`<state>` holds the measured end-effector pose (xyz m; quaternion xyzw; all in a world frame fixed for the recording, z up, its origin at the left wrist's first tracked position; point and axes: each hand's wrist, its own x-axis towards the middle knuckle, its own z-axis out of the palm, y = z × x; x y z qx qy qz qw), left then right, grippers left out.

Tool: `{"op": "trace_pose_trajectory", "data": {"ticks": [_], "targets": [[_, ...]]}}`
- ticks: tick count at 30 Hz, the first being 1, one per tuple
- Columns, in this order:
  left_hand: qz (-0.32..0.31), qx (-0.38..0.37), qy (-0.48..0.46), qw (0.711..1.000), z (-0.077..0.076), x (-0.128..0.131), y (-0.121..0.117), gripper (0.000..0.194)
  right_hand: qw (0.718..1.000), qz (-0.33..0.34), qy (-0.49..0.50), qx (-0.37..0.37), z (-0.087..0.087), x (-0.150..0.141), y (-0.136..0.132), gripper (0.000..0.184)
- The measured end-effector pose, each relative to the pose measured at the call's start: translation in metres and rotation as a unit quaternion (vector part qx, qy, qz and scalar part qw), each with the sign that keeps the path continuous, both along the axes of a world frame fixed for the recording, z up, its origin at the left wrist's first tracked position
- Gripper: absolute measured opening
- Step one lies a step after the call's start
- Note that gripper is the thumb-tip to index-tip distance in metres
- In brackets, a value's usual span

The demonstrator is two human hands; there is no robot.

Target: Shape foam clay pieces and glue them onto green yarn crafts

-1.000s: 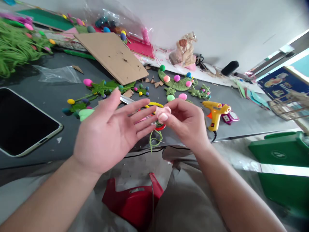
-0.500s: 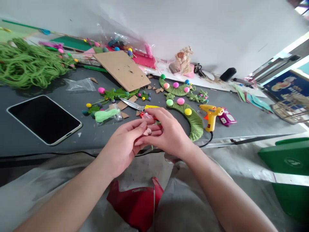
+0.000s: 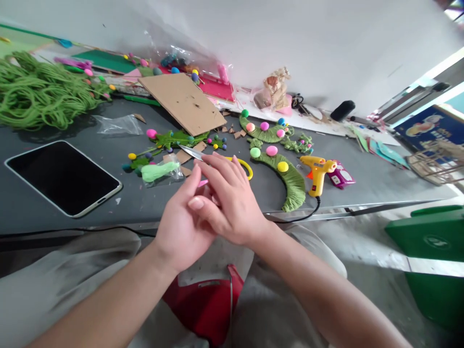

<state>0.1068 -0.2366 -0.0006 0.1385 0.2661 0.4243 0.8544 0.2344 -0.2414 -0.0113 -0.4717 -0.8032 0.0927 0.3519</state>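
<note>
My left hand is turned palm up above the table's front edge. Across it lies my right hand, palm down, fingers stretched together over the left palm. A pale pink clay-like lump that showed in the left palm is now hidden between them. Just beyond the fingers are scissors with a yellow handle loop, partly covered by the hands. To the right lies a green yarn-wrapped crescent with green, pink and yellow balls on it. Light green clay in a clear bag sits to the left.
A yellow glue gun stands beside a purple packet. A tablet lies at left, near a heap of green yarn. Cardboard and a second decorated crescent lie farther back. A black cable runs along the front edge.
My right hand has moved from cupping beside the left to lying flat across its palm, covering the pale pink lump. The yellow scissor loop now shows past the fingers.
</note>
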Motion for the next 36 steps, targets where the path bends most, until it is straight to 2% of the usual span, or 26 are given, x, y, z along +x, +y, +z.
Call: {"op": "trace_pose_trajectory", "data": {"ticks": [2, 5, 8, 10, 15, 18, 20, 22, 25, 27, 30, 33, 36], "targets": [[0.014, 0.012, -0.019, 1.000, 0.002, 0.001, 0.002, 0.050, 1.000, 0.025, 0.008, 0.002, -0.002, -0.007, 0.000, 0.065], [0.002, 0.004, -0.038, 0.999, 0.007, 0.002, 0.005, 0.058, 0.996, 0.058, 0.072, -0.009, -0.001, -0.007, 0.003, 0.065], [-0.007, -0.040, -0.026, 0.999, 0.012, 0.003, 0.006, 0.056, 0.990, 0.001, 0.128, -0.064, 0.000, 0.003, 0.011, 0.064], [-0.012, -0.044, -0.031, 0.998, 0.013, 0.005, 0.004, 0.049, 0.983, -0.048, 0.151, -0.089, -0.001, 0.010, 0.018, 0.065], [-0.046, -0.005, -0.010, 0.999, 0.005, 0.006, -0.002, 0.034, 0.974, -0.103, 0.181, -0.092, -0.008, 0.022, 0.035, 0.061], [-0.045, 0.008, 0.010, 0.999, -0.001, 0.006, 0.000, 0.029, 0.969, -0.111, 0.208, -0.079, -0.004, 0.025, 0.036, 0.059], [-0.029, 0.005, 0.012, 1.000, -0.004, 0.004, 0.003, 0.027, 0.963, -0.094, 0.242, -0.077, 0.004, 0.029, 0.033, 0.054], [-0.013, 0.010, 0.010, 1.000, -0.006, 0.001, 0.005, 0.026, 0.966, -0.039, 0.241, -0.089, 0.010, 0.033, 0.028, 0.045], [-0.002, 0.016, 0.019, 1.000, -0.008, -0.007, 0.006, 0.029, 0.979, 0.071, 0.159, -0.109, 0.011, 0.038, 0.020, 0.042], [0.003, 0.010, 0.029, 1.000, -0.010, -0.013, 0.005, 0.032, 0.983, 0.105, 0.114, -0.101, 0.005, 0.037, 0.016, 0.037], [0.007, 0.020, 0.046, 0.999, -0.012, -0.019, 0.001, 0.027, 0.986, 0.104, 0.101, -0.077, -0.003, 0.035, 0.012, 0.023], [0.009, 0.056, 0.104, 0.993, -0.014, -0.022, -0.001, 0.017, 0.989, 0.094, 0.094, -0.060, -0.005, 0.035, 0.010, 0.019], [0.003, 0.097, 0.168, 0.981, -0.015, -0.025, 0.000, 0.022, 0.993, 0.096, 0.057, -0.034, -0.004, 0.036, 0.010, 0.016]]}}
